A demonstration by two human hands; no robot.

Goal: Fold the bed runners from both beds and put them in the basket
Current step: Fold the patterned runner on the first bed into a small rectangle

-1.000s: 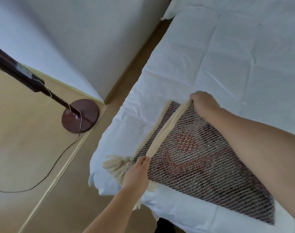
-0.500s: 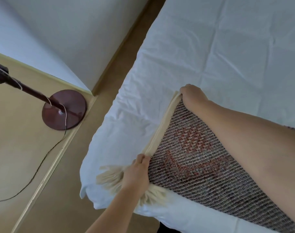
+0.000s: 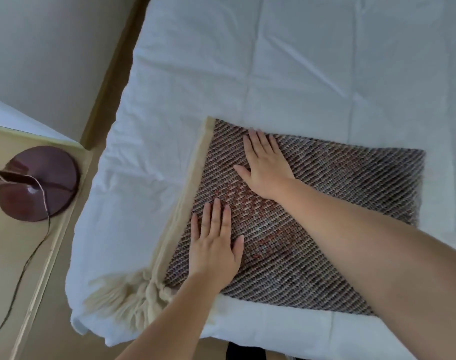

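Both hands lie flat with straight fingers on a folded woven bed runner (image 3: pixel 325 193) on a white bed (image 3: pixel 273 61): left hand (image 3: pixel 215 245) near the cream fringe (image 3: pixel 125 294), right hand (image 3: pixel 264 165) farther up.

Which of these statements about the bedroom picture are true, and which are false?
1. The left hand and right hand lie flat on the woven brown-grey bed runner. True.
2. The runner's cream tassels lie at its right end. False: they lie at its left end, near a corner of the white bed.
3. The round dark-red lamp base stands on the bed. False: it stands on the tan surface left of the bed.
4. The left hand is nearer the tassels than the right hand. True.
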